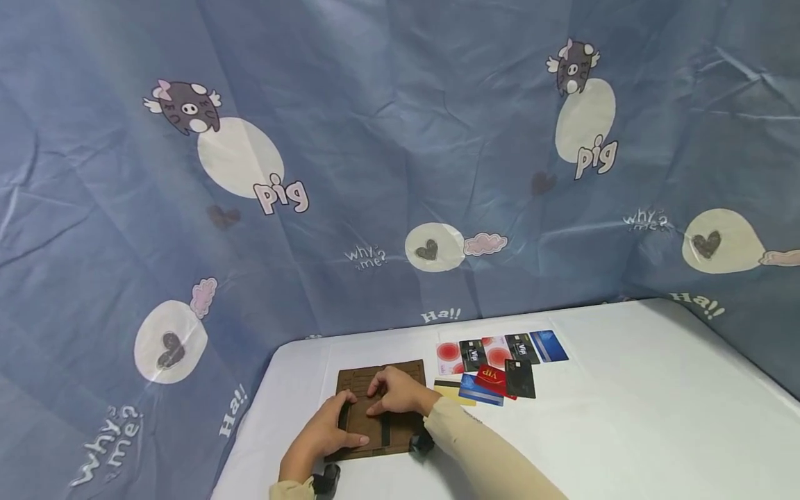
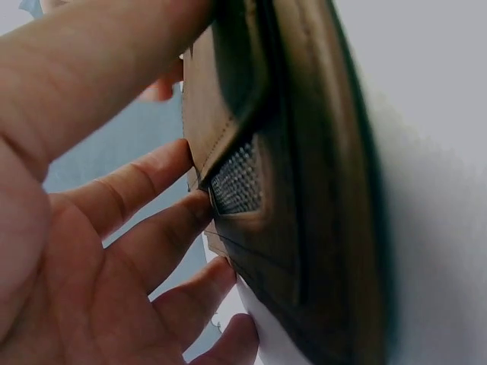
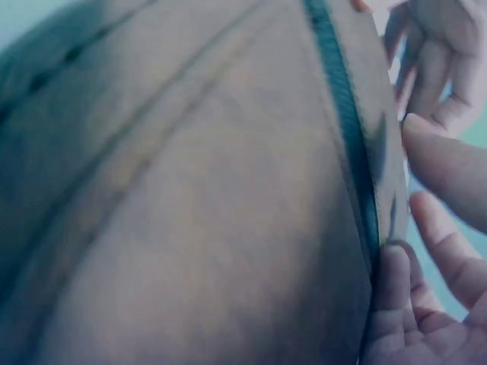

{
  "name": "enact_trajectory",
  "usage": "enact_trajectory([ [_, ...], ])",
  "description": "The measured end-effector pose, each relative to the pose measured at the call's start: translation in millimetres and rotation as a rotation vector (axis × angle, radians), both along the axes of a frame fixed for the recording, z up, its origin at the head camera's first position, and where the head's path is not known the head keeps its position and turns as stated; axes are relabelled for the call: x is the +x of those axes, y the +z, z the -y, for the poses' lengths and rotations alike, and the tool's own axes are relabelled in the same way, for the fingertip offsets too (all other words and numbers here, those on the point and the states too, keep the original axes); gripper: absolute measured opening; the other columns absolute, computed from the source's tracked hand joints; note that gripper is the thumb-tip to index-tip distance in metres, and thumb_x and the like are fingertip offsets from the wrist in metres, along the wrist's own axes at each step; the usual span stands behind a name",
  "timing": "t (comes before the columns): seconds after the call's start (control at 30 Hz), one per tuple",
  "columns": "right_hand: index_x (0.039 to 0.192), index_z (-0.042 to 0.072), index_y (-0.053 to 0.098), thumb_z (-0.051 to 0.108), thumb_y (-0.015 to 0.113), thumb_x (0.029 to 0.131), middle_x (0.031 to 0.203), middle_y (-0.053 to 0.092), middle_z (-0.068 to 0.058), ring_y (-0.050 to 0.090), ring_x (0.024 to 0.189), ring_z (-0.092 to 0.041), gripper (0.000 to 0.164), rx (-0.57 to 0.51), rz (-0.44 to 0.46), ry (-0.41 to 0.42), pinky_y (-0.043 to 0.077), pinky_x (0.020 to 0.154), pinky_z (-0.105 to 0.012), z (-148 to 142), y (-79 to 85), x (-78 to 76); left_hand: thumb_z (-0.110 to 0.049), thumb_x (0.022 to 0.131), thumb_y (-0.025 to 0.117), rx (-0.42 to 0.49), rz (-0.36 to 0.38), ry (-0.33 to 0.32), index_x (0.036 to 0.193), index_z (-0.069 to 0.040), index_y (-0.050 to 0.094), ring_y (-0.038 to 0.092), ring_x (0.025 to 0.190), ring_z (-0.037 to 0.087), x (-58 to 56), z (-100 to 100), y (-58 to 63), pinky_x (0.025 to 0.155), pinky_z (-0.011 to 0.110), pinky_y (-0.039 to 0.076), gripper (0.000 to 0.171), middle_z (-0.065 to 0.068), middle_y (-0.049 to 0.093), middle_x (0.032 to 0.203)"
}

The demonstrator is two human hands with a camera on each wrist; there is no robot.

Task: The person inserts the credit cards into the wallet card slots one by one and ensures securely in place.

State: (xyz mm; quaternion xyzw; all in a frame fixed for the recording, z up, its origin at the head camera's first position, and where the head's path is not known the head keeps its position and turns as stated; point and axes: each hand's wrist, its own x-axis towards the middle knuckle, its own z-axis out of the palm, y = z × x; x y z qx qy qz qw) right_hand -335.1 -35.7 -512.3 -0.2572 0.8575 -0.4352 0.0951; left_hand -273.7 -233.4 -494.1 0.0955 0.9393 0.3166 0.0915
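A brown wallet (image 1: 405, 434) lies opened out on the white table, with stitched card slots along its far part and a dark strap down its middle. My left hand (image 1: 325, 425) rests on its left part, thumb pointing across the near side. In the left wrist view, the fingertips (image 2: 199, 204) touch the brown face beside a small mesh window (image 2: 237, 182). My right hand (image 1: 400, 390) reaches over from the right, its thumb and index finger bent and apart at the wallet's middle. Its fingertips (image 3: 393, 266) touch the wallet near the dark strap (image 3: 354, 144) in the right wrist view.
Several cards lie right of the wallet: a red VIP card (image 1: 494, 380), black card (image 1: 520, 379), yellow card (image 1: 451, 390) and blue striped card (image 1: 480, 390). Behind them is a row ending at a blue card (image 1: 548, 346). A blue patterned curtain (image 1: 375, 173) hangs behind the table (image 1: 625, 417).
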Motion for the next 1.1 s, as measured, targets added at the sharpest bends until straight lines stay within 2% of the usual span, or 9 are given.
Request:
enact_trajectory([
  [0.17,0.101,0.008,0.068,0.013,0.085,0.075,0.102,0.067,-0.001,0.059,0.088,-0.013,0.031,-0.106,0.076,0.009,0.050,0.078,-0.023,-8,8.6,-1.8,-0.025,0.067,0.092,0.001,0.006,-0.011,0.123,-0.008,0.053,0.049,0.127,0.046,-1.3,-1,0.8,0.101,0.064,0.041,0.070,0.021,0.055,0.130],
  [0.27,0.104,0.005,0.068,0.011,0.084,0.077,0.104,0.068,-0.006,0.061,0.087,-0.016,0.032,-0.133,0.048,0.006,0.051,0.076,-0.022,-14,14.6,-2.2,-0.026,0.066,0.093,-0.002,0.004,-0.015,0.122,-0.009,0.054,0.051,0.125,0.044,-2.0,-2,0.3,0.101,0.064,0.042,0.070,0.021,0.056,0.128],
  [0.4,0.108,0.000,0.067,0.008,0.082,0.078,0.107,0.068,-0.015,0.060,0.081,-0.012,0.034,-0.162,0.022,0.010,0.051,0.072,-0.020,-22,21.8,-2.0,-0.027,0.066,0.093,-0.016,0.004,-0.009,0.122,-0.009,0.054,0.053,0.122,0.042,-2.1,0,-0.2,0.100,0.062,0.043,0.070,0.020,0.057,0.127],
  [0.7,0.106,-0.003,0.066,0.007,0.082,0.078,0.103,0.067,-0.018,0.059,0.081,-0.010,0.033,-0.132,0.036,0.038,0.050,0.074,-0.020,-55,39.3,-7.2,-0.027,0.065,0.093,0.000,-0.021,0.001,0.121,-0.010,0.054,0.055,0.117,0.039,-2.6,2,2.3,0.098,0.061,0.045,0.071,0.019,0.057,0.125],
  [0.93,0.108,-0.004,0.066,0.012,0.082,0.079,0.106,0.066,-0.021,0.059,0.086,-0.013,0.037,-0.148,0.029,0.005,0.050,0.077,-0.022,-84,36.1,-7.6,-0.027,0.065,0.093,-0.007,-0.004,0.018,0.123,-0.011,0.055,0.053,0.122,0.042,1.5,2,0.4,0.100,0.062,0.044,0.071,0.021,0.056,0.130],
  [1.1,0.107,-0.005,0.065,0.011,0.081,0.079,0.104,0.064,-0.023,0.058,0.084,-0.013,0.036,-0.172,0.033,-0.049,0.050,0.077,-0.022,-111,34.9,-8.4,-0.025,0.066,0.093,0.017,-0.013,0.000,0.124,-0.010,0.054,0.050,0.126,0.046,1.8,2,0.3,0.101,0.064,0.042,0.071,0.023,0.053,0.133],
])
